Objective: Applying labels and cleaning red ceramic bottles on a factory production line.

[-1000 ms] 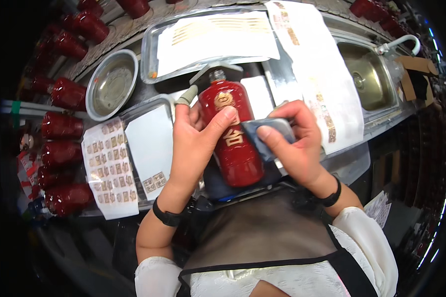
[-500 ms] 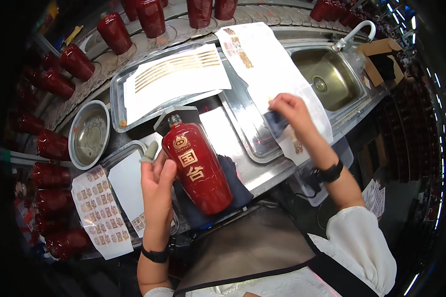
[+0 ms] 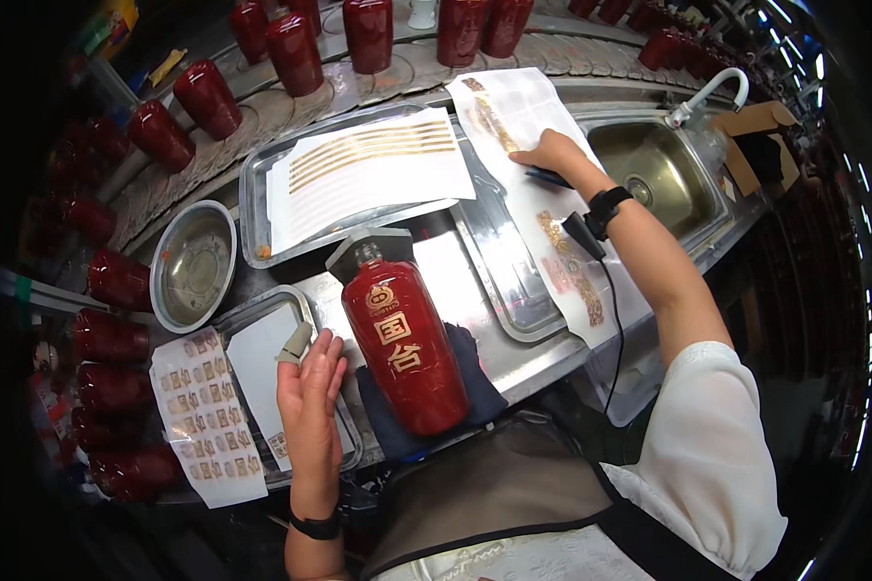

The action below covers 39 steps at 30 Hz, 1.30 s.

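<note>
Steel worktop, red bottle, left hand spread beside it, right hand clamped on dark pad

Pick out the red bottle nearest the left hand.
The gold-marked bottle on the dark cloth, beside the left hand; the others are farther off.

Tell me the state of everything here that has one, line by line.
Front red bottle: lying face-up, no cap visible
Dark cloth: spread beneath the bottle
Left hand: open, apart from the bottle
Right hand: lowered over the long white sheet
Metal bowl: upright, apparently holding liquid
Gold-striped sheet: lying on a metal tray
Curved faucet: no stream visible
Cardboard box: open
</note>
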### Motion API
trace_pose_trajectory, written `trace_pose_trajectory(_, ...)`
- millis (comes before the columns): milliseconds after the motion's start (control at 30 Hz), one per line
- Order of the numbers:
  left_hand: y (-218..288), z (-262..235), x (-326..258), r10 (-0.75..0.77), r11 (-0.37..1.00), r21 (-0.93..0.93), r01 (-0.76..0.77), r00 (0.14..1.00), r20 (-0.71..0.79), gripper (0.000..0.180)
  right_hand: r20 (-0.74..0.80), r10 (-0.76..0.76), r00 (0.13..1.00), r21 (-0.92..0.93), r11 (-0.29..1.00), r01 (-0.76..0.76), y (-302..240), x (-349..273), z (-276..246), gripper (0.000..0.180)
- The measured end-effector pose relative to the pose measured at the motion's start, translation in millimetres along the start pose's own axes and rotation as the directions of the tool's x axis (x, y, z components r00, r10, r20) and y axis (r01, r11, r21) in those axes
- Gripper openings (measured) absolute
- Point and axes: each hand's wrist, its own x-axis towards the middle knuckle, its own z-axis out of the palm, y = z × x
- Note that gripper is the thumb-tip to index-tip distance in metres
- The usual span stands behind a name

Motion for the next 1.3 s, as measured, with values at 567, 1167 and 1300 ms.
trace_pose_trajectory(567, -0.5, -3.7, -2.0, -0.020, 1.000, -0.004, 0.020, 1.000, 0.012, 0.054, -0.578, 0.031, 0.816, 0.177, 0.980, 0.088, 132.8, -40.4, -13.3, 0.019)
trace_pose_trajectory(1167, 34.4, 38.4, -31.6, 0.192, 0.969, 0.010, -0.249, 0.771, 0.607, 0.081, -0.047, -0.665, 0.746, 0.609, 0.572, 0.549, -108.0, -324.3, -152.4, 0.020)
trace_pose_trajectory(1300, 32.8, 13.0, -46.6, -0.038, 0.999, 0.024, 0.029, 0.790, 0.612, 0.052, 0.073, -0.621, 0.780, 0.783, 0.520, 0.341, -95.1, -324.6, -120.7, 0.007)
